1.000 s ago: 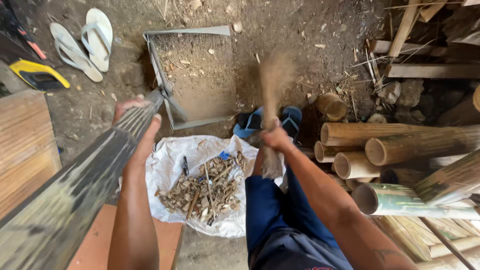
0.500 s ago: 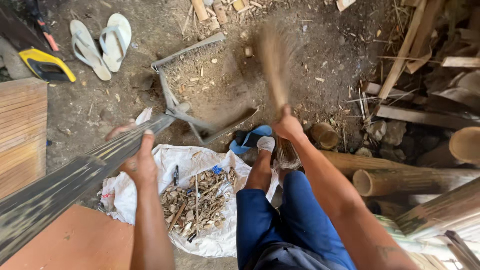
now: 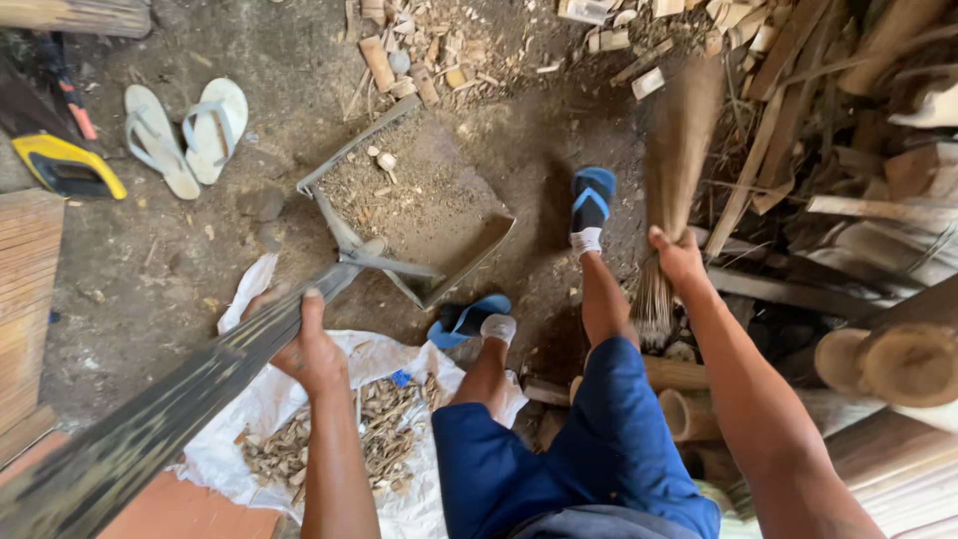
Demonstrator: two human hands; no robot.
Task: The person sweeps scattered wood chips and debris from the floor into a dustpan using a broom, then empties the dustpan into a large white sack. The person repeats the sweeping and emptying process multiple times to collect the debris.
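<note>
Dustpan [image 3: 419, 215] full of dirt sits on the ground ahead, its long handle [image 3: 200, 389] gripped tight by the left hand [image 3: 311, 351], while the right hand [image 3: 679, 258] squeezes a stick broom [image 3: 671, 180] near the blue sandals [image 3: 591, 205].

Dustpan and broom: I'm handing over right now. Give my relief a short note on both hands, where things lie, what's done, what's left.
Left hand grips the long dustpan handle; the dustpan sits on the dirt floor, holding dirt and small debris.
Right hand grips the stick broom, bristles raised and blurred.
White sack by the left knee holds wood chips.
Done: some debris in pan.
Left: scraps lie beyond the pan, unswept.
</note>
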